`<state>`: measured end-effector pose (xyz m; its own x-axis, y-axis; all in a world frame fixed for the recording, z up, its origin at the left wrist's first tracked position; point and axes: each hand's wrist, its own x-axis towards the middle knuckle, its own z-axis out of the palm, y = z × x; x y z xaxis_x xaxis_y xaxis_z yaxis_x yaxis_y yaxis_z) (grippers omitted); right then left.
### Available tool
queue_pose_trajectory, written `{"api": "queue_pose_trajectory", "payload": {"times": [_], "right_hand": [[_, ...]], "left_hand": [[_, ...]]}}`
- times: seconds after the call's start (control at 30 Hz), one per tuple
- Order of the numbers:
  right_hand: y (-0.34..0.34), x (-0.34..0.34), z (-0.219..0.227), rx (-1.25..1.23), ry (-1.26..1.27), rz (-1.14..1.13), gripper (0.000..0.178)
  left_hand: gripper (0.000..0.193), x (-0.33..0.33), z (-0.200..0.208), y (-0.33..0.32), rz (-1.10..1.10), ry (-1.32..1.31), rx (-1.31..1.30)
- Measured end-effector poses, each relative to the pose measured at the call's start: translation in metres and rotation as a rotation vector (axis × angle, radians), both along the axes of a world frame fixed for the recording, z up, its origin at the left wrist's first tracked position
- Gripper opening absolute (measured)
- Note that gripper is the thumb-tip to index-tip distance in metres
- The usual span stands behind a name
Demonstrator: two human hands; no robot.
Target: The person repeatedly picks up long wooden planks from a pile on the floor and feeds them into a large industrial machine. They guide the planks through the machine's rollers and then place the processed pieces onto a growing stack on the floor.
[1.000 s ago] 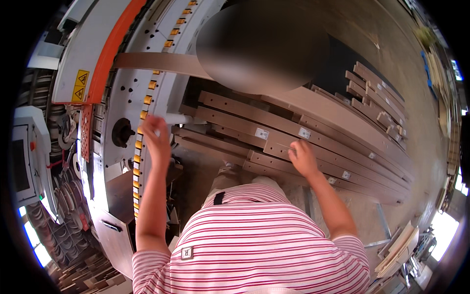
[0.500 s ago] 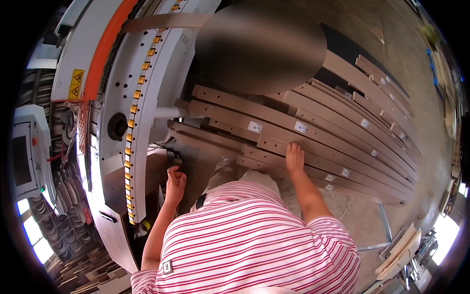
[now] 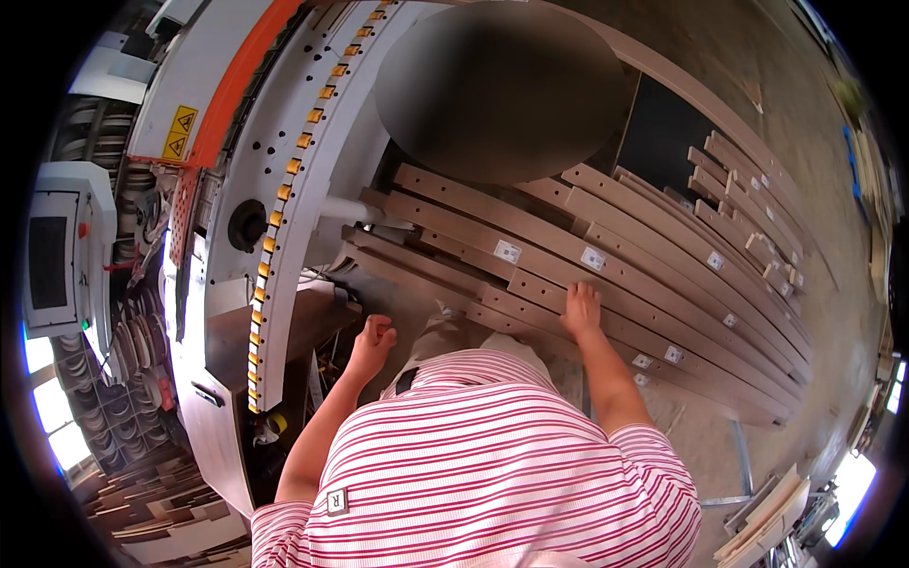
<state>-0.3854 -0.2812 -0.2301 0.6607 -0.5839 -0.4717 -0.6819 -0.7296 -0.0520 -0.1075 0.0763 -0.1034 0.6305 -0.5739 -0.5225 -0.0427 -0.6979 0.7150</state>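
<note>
From where I stand, the person in the striped shirt [image 3: 511, 464] fills the bottom of the frame. Left of centre, the left hand [image 3: 372, 346] hangs with its fingers half curled, beside the boards and apart from them; I can't tell whether anything is tucked inside. Right of centre, the right hand [image 3: 581, 308] lies palm down on a long brown board [image 3: 530, 287], fingers spread along its face rather than closed round it.

That board sits in the middle of the frame, among other brown boards [image 3: 454, 201] fanning toward the right, several with drilled holes and white labels [image 3: 507, 251]. I'd judge it stiff, fairly heavy for its narrowness, and smooth enough to slide on its neighbours. Both long edges near mid-length look the best hold; ends and corners would probably chip if knocked.

Beyond, a row of yellow rollers [image 3: 284, 192] climbs the machine [image 3: 237, 180] at upper left, and shorter boards [image 3: 739, 194] lie toward upper right.
</note>
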Motion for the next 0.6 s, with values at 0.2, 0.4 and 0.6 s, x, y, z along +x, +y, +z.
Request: {"api": "queue_pose_trajectory", "payload": {"times": [0.2,0.4,0.6], "right_hand": [[-0.003,-0.005,0.003,0.04,-0.153,-0.001,0.054],[-0.011,0.056,0.054,0.253,-0.408,-0.155,0.053],[0.021,0.003,-0.007,0.133,0.04,0.056,0.065]], "left_hand": [[0.028,0.004,-0.004,-0.025,0.181,0.369,-0.135],[0.028,-0.014,0.01,-0.076,0.166,0.552,-0.183],[0.027,-0.017,0.016,-0.055,0.222,0.525,-0.213]]}}
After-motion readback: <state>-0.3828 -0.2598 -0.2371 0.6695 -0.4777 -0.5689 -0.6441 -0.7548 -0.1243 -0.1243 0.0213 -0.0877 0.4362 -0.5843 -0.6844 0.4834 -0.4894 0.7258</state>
